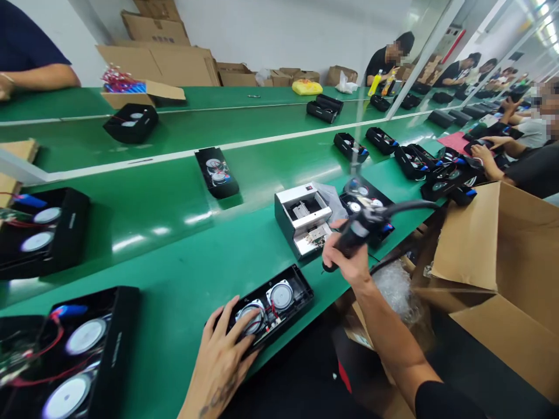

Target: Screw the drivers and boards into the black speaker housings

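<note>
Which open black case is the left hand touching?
The case in front of the silver-topped device; the left hand partly covers one of its two speakers.

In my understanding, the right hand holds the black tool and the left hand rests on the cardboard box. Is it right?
Not fully: in the head view, the left hand rests on the black case with two round speakers. The right hand does hold the black tool.
</note>
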Motion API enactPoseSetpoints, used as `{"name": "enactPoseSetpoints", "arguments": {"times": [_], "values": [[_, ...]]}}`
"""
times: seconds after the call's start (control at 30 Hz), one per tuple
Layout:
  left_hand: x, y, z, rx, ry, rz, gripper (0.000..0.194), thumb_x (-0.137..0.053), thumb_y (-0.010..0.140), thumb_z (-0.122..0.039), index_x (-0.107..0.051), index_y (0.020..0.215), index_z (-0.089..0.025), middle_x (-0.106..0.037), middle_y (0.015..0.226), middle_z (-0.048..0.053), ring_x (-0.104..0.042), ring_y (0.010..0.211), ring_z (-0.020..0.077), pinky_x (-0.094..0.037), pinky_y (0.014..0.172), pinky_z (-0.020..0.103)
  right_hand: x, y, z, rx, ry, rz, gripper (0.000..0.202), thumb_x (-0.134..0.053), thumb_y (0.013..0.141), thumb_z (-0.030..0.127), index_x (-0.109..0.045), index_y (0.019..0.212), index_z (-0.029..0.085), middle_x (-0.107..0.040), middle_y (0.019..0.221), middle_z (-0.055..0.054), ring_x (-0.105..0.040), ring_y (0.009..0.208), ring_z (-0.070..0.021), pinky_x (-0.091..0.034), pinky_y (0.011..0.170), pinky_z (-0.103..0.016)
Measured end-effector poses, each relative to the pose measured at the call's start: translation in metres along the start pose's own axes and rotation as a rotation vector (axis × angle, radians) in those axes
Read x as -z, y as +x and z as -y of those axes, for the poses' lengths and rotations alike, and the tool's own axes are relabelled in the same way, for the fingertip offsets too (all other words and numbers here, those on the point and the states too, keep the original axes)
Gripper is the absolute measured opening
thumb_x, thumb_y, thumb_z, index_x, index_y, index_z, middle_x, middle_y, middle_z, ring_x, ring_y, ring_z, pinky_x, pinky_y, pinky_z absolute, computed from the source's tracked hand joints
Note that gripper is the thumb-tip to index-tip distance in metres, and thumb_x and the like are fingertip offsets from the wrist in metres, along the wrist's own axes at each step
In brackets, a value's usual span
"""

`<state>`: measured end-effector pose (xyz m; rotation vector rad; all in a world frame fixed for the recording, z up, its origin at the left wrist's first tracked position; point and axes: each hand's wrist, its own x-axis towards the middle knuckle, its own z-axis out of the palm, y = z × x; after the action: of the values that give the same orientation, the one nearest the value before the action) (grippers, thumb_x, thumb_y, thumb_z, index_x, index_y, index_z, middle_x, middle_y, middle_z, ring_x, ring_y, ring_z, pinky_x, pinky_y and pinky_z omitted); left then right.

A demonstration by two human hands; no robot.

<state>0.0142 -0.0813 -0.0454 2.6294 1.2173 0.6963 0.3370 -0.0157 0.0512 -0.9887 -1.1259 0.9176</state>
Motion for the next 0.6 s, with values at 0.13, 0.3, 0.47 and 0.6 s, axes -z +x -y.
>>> {"name": "enactPoseSetpoints", "arguments": {"times": [0.13,0.3,0.47,0.6], "values": [[0.003,0.001,-0.004,0.025,-0.003,0.037,0.013,-0.089,0.08,-0.034,-0.079,0.087,-0.029,-0.079,0.136,-0.002,-0.056,0.147,0.044,-0.043,0.118,0.063,-0.015,-0.032,0.018,0.137,0.169,0.01,0.038,-0.078,0.095,0.037,-0.049,0.119,0.033,-0.052,0.059,0.014,-0.048,0.041,-0.0129,-0.042,0.042,-0.027],[0.006,-0.001,-0.005,0.018,0.011,0.055,0.009,-0.086,0.084,-0.032,-0.079,0.088,-0.028,-0.078,0.137,0.0,-0.053,0.15,0.0444,-0.044,0.119,0.063,-0.04,-0.058,0.006,0.093,0.21,0.129,0.037,-0.075,0.099,0.037,-0.045,0.121,0.037,-0.051,0.061,0.014,-0.043,0.04,-0.0112,-0.039,0.041,-0.024],[0.005,0.0,-0.005,0.017,0.008,0.052,0.007,-0.085,0.084,-0.031,-0.079,0.087,-0.028,-0.079,0.136,0.0,-0.053,0.151,0.044,-0.044,0.12,0.063,-0.046,-0.071,-0.015,0.01,0.131,0.143,0.039,-0.076,0.097,0.043,-0.043,0.117,0.034,-0.046,0.059,0.015,-0.043,0.042,-0.0113,-0.042,0.046,-0.027],[0.006,0.001,-0.006,0.018,-0.005,0.049,0.007,-0.086,0.084,-0.029,-0.08,0.09,-0.028,-0.079,0.136,-0.001,-0.053,0.15,0.0441,-0.043,0.12,0.063,-0.049,-0.073,-0.016,-0.014,0.125,0.148,0.041,-0.077,0.095,0.042,-0.042,0.116,0.033,-0.047,0.06,0.015,-0.045,0.045,-0.0116,-0.043,0.049,-0.029]]}}
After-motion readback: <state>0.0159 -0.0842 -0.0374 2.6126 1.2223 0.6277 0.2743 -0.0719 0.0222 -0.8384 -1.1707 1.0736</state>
